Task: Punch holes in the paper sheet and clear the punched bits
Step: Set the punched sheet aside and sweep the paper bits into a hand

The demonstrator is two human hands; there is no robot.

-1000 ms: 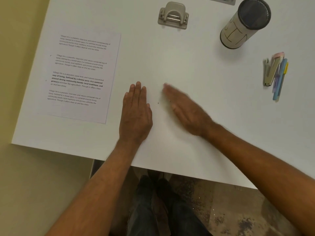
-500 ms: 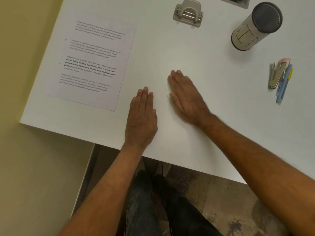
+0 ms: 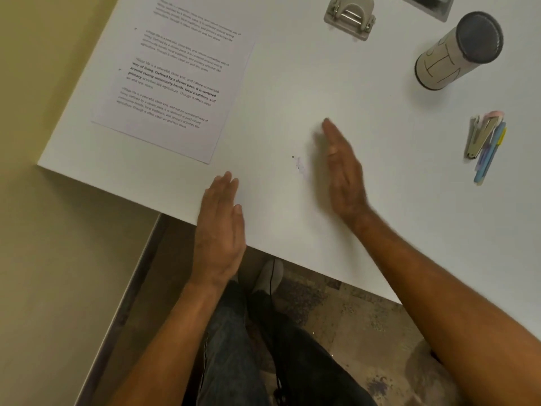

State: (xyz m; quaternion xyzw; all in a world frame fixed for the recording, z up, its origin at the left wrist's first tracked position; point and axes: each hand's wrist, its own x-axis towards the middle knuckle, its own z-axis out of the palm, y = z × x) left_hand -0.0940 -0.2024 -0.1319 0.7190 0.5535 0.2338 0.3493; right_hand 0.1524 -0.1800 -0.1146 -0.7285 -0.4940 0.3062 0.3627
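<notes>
A printed paper sheet [image 3: 175,80] lies flat at the table's left corner. The grey hole punch [image 3: 349,17] stands at the far edge, away from both hands. A few tiny punched bits [image 3: 298,163] lie on the white table [image 3: 292,92] between my hands. My right hand [image 3: 341,171] is on its edge just right of the bits, fingers straight and together, blurred by motion. At the table's near edge, my left hand [image 3: 221,227] is flat with fingers extended, its heel past the edge. Neither hand holds anything.
A grey cylinder with a dark lid [image 3: 456,51] stands at the back right. A stapler [image 3: 477,137] and pastel pens [image 3: 490,153] lie at the right. A dark tray corner [image 3: 430,4] shows at the top. Below the table edge are my legs and the floor.
My right hand has tipped from flat onto its edge and drawn right of the bits. My left hand has slid back toward the near table edge. The view has shifted left.
</notes>
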